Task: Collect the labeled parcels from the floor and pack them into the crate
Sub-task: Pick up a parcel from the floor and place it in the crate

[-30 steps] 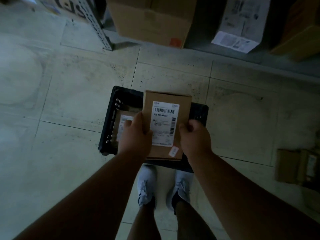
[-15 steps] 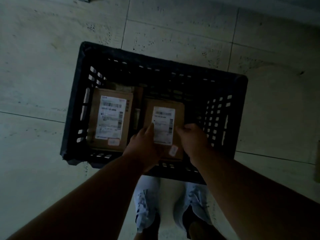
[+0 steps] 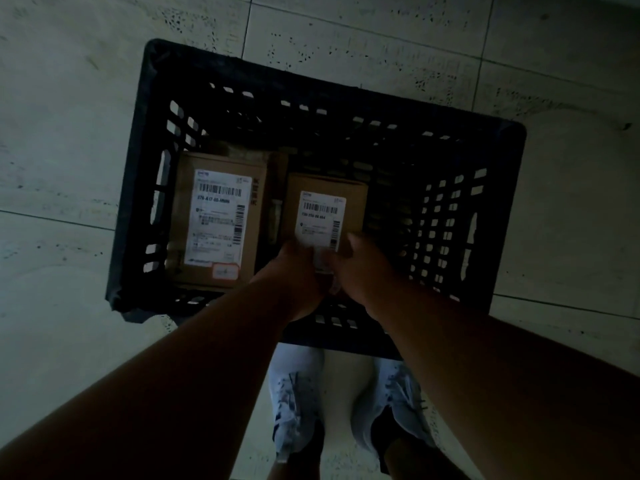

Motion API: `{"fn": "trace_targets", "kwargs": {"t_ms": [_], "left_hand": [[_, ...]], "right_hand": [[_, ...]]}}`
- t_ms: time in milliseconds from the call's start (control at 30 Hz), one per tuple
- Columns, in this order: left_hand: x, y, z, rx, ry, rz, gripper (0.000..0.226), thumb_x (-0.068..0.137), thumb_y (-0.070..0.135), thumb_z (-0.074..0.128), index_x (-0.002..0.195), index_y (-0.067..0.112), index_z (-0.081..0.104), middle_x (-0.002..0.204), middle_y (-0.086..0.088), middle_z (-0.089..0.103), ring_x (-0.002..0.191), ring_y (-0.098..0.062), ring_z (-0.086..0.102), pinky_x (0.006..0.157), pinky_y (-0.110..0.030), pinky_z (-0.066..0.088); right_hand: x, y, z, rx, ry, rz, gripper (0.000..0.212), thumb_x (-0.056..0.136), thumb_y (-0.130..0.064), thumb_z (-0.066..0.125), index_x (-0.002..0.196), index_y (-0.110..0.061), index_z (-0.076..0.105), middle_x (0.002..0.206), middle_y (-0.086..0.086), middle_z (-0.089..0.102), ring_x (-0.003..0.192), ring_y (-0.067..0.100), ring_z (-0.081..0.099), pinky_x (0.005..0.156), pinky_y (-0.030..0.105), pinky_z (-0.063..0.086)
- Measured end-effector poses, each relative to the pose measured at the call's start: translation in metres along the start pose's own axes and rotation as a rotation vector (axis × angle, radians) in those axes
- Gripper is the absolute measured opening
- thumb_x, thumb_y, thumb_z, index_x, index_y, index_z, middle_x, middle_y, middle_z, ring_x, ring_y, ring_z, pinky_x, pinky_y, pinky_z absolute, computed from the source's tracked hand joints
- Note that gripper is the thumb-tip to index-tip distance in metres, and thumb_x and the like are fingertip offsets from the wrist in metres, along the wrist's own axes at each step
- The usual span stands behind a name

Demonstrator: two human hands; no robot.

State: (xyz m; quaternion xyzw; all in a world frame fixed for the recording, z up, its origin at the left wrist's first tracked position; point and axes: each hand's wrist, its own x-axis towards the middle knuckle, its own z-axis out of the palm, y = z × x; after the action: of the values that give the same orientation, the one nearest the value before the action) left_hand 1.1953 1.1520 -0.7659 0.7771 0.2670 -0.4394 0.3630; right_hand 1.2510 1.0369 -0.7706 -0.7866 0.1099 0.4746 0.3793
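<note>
Two hands reach down into the black crate (image 3: 145, 174) on the tiled floor (image 3: 52, 133), the left hand (image 3: 294, 271) and right hand (image 3: 360, 265) gripping the near end of the small labeled parcel (image 3: 323, 206) between them, fingers curled round its edges. This parcel sits inside the crate, just beside the larger labeled parcel (image 3: 218, 216) that lies flat at the crate's left. Pale shoes (image 3: 298, 403) stand just behind the crate.
</note>
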Motion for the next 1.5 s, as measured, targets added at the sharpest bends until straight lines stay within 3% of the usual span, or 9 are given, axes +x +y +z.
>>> {"fn": "trace_targets", "kwargs": {"t_ms": [233,367,433,533,733,967,1200,1300,1500], "left_hand": [[0.005,0.006,0.001,0.057,-0.039,-0.074,0.064,0.093,0.037,0.057,0.149,0.021,0.031,0.150,-0.010,0.038,0.133,-0.030,0.045,0.108,-0.043,0.040],[-0.025,0.026,-0.029,-0.042,0.029,-0.035,0.046,0.096,0.036,0.055,0.140,0.027,0.045,0.138,-0.006,0.053,0.112,-0.026,0.060,0.093,-0.043,0.053],[-0.062,0.045,-0.043,-0.056,0.107,0.045,0.040,0.096,0.031,0.053,0.136,0.030,0.049,0.133,-0.005,0.058,0.093,-0.014,0.063,0.074,-0.033,0.057],[-0.131,0.075,-0.064,0.005,0.204,0.165,0.033,0.096,0.029,0.052,0.129,0.033,0.055,0.127,-0.001,0.063,0.078,0.001,0.051,0.058,-0.017,0.038],[-0.333,0.171,-0.164,-0.006,0.380,0.376,0.035,0.093,0.021,0.055,0.126,0.028,0.060,0.123,-0.001,0.063,0.099,-0.018,0.063,0.077,-0.026,0.046],[-0.537,0.283,-0.251,-0.038,0.714,0.722,0.033,0.093,0.031,0.056,0.124,0.041,0.053,0.116,0.021,0.053,0.084,0.011,0.051,0.063,-0.008,0.033],[-0.638,0.310,-0.227,-0.046,0.745,0.955,0.030,0.093,0.027,0.055,0.122,0.036,0.056,0.105,0.027,0.050,0.095,0.024,0.047,0.063,-0.002,0.041],[-0.659,0.316,-0.211,-0.051,0.729,0.985,0.027,0.094,0.027,0.056,0.120,0.035,0.057,0.099,0.028,0.050,0.095,0.025,0.045,0.070,0.007,0.033],[-0.691,0.361,-0.182,0.000,0.742,1.086,0.030,0.092,0.036,0.054,0.117,0.051,0.046,0.098,0.031,0.049,0.098,0.024,0.044,0.062,-0.004,0.036]], "right_hand": [[0.004,0.000,-0.008,-0.130,-0.134,-0.080,0.042,0.092,-0.022,0.065,0.133,-0.017,0.059,0.138,0.006,0.057,0.126,0.023,0.055,0.104,0.040,0.047],[-0.022,-0.031,-0.028,-0.346,-0.099,-0.180,0.057,0.087,-0.031,0.070,0.139,-0.018,0.051,0.140,0.002,0.052,0.120,0.020,0.057,0.080,0.020,0.047],[-0.057,-0.057,-0.046,-0.509,0.080,-0.219,0.059,0.090,-0.035,0.066,0.141,-0.015,0.045,0.150,0.006,0.037,0.129,0.023,0.048,0.089,0.019,0.040],[-0.123,-0.101,-0.080,-0.612,0.141,-0.297,0.066,0.093,-0.043,0.061,0.147,-0.015,0.036,0.161,0.010,0.018,0.146,0.027,0.025,0.113,0.035,0.030],[-0.320,-0.216,-0.174,-0.546,0.346,-0.559,0.046,0.095,-0.029,0.058,0.135,-0.009,0.050,0.146,0.012,0.040,0.138,0.026,0.036,0.110,0.039,0.035],[-0.527,-0.309,-0.245,-0.279,0.647,-0.804,0.035,0.091,-0.031,0.059,0.123,-0.018,0.054,0.124,-0.003,0.050,0.112,0.007,0.049,0.094,0.025,0.042],[-0.631,-0.317,-0.270,-0.150,0.795,-0.897,0.041,0.088,-0.039,0.058,0.126,-0.023,0.054,0.124,-0.009,0.053,0.110,-0.005,0.044,0.086,0.004,0.032],[-0.657,-0.308,-0.288,-0.160,0.832,-0.903,0.036,0.090,-0.034,0.063,0.124,-0.025,0.055,0.122,-0.012,0.051,0.107,-0.004,0.045,0.080,0.004,0.031],[-0.695,-0.275,-0.344,-0.141,0.944,-0.912,0.030,0.089,-0.032,0.065,0.118,-0.026,0.058,0.118,-0.010,0.051,0.106,-0.002,0.047,0.078,0.005,0.033]]}}
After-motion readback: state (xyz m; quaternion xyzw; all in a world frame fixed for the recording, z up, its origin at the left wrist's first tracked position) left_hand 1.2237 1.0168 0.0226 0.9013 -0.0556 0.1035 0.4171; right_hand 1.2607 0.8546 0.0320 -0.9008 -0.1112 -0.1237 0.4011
